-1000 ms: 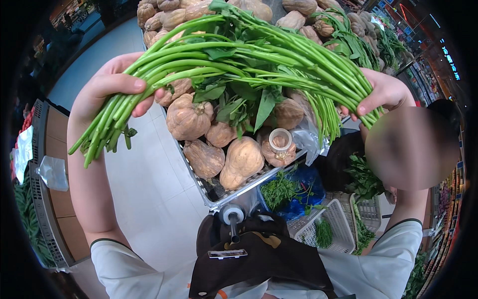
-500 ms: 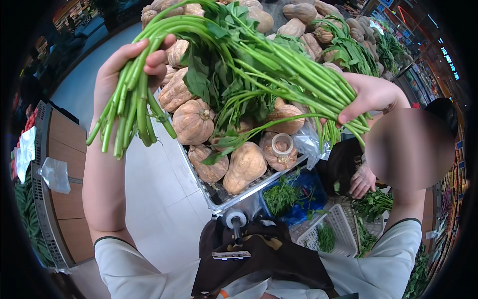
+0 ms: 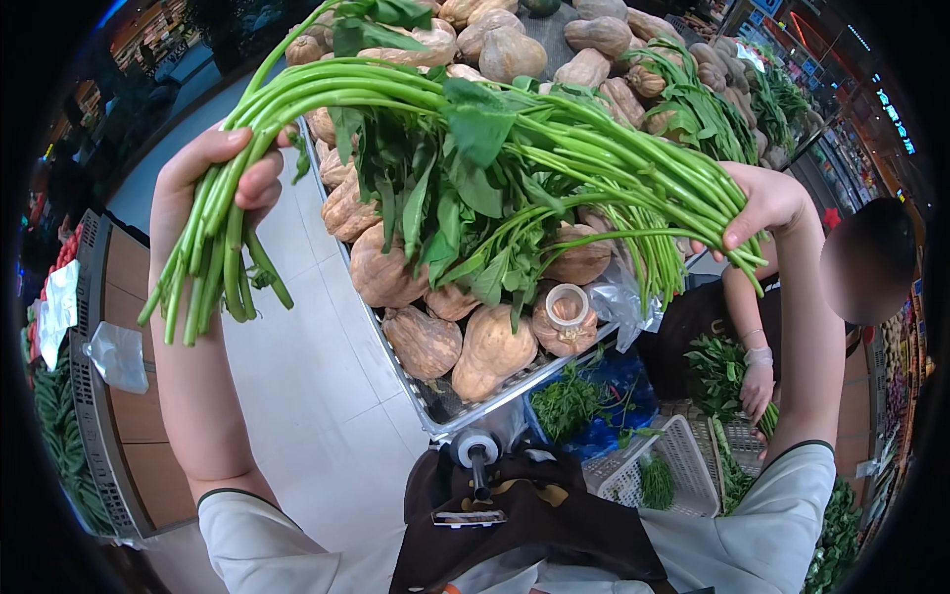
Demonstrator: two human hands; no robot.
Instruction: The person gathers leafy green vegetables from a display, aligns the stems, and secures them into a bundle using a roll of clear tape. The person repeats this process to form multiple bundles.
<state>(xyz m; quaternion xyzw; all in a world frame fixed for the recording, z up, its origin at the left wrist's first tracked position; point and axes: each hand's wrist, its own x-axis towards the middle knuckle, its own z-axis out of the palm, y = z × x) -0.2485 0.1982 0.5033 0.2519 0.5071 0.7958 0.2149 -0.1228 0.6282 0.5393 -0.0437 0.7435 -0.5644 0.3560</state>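
- A lit blue-white sign point(image 3: 895, 121) glowed at upper right.
- The left hand point(image 3: 213, 178) curled around long-stemmed leafy greens point(image 3: 475, 178).
- The right hand point(image 3: 772, 203) gripped leafy greens too.

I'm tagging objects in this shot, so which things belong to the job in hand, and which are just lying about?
In use:
- long-stemmed leafy greens
- left grip, closed around stems
- right grip, closed around stems

Lying about:
- pumpkins below the leaves
- pale ring on one pumpkin
- clear plastic bag
- white basket
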